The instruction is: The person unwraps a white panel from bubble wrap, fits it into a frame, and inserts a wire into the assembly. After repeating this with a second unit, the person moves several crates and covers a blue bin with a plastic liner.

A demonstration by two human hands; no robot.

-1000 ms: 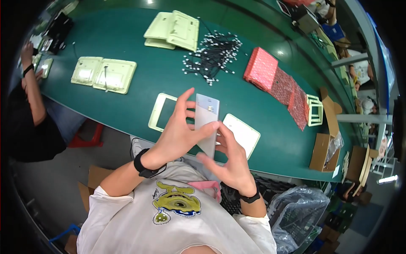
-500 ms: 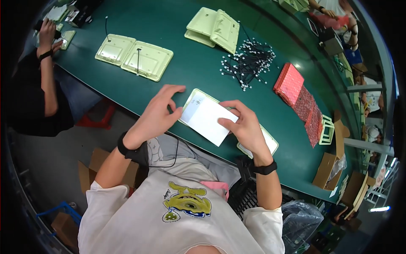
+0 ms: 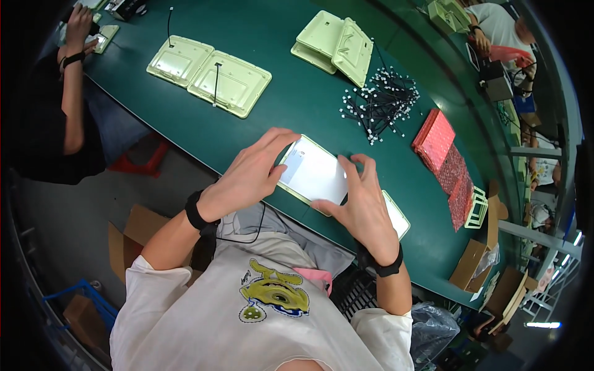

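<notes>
A white rectangular panel (image 3: 317,173), with faint grey marks at its left end, lies within a pale green frame (image 3: 301,196) at the table's near edge. My left hand (image 3: 247,173) spans the panel's left end, thumb on the near side and fingers on the far side. At the opposite end my right hand (image 3: 366,207) grips the edges between thumb and index finger. Part of the panel's right end is hidden by that hand. Beside my right hand lies a second white panel in a pale green frame (image 3: 397,216), partly covered.
Pale green casings (image 3: 229,89) with black cables lie at the far left, more casings (image 3: 352,52) farther back. A pile of black cables with white connectors (image 3: 380,102) sits right of centre, near red bubble-wrap (image 3: 435,142). A co-worker's hand (image 3: 78,28) works at far left.
The white panel has gone from tilted in my right hand to lying flat in the frame. My left hand has come onto its left end. My right hand's fingers have spread across the other end.
</notes>
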